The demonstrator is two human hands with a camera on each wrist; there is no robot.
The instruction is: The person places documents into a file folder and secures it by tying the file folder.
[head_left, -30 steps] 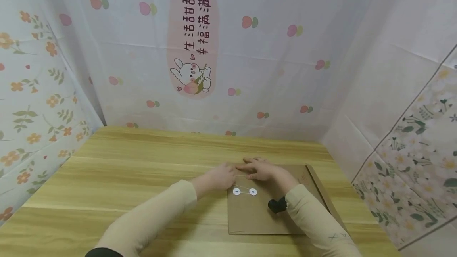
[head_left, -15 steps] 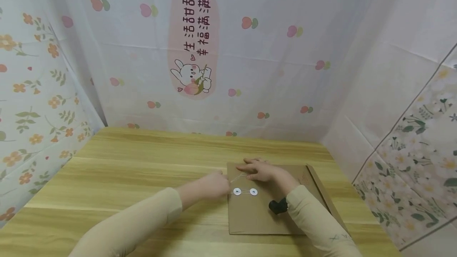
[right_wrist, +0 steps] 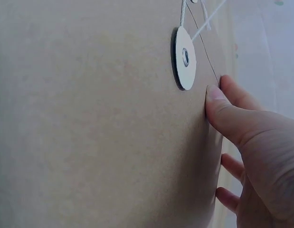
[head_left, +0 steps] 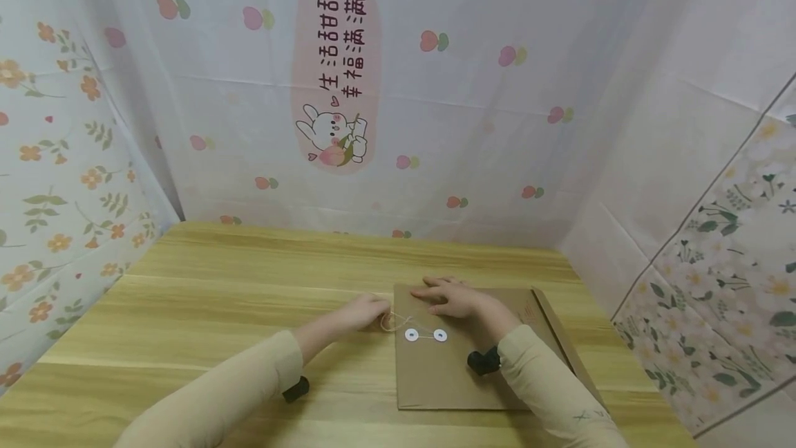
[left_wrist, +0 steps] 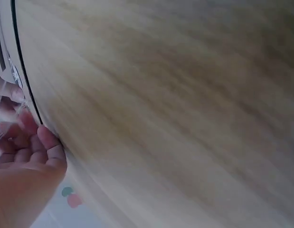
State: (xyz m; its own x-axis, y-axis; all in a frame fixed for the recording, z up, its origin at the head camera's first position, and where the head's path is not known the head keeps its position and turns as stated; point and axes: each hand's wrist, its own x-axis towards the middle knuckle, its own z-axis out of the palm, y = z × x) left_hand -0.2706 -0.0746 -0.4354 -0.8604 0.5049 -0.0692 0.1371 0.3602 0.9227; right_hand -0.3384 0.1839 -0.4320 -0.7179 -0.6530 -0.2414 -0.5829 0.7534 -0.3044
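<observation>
A brown kraft paper string-tie envelope [head_left: 460,382] lies on the table with two white discs [head_left: 440,335] near its left side. My left hand [head_left: 363,311] is at the envelope's left edge, fingers curled and pinching the thin white string [head_left: 393,327], which hangs in a loose loop there. In the left wrist view, strands of string run across the fingers [left_wrist: 37,152]. My right hand [head_left: 457,297] rests on the upper part of the envelope, its fingers extended. From the right wrist, the thumb [right_wrist: 222,111] lies on the paper below one disc [right_wrist: 186,59], fingers by the edge.
The wood-grain table [head_left: 236,282] extends left of the envelope. Behind stands a white printed curtain [head_left: 485,130], with floral sheets at both sides. A black wrist camera [head_left: 484,361] sits over the envelope, and another [head_left: 296,389] is under the left wrist.
My left hand has moved left and down from the right hand's fingertips to beyond the envelope's left edge. The string near it has gone from stretched to a loose loop. My right hand stays put.
</observation>
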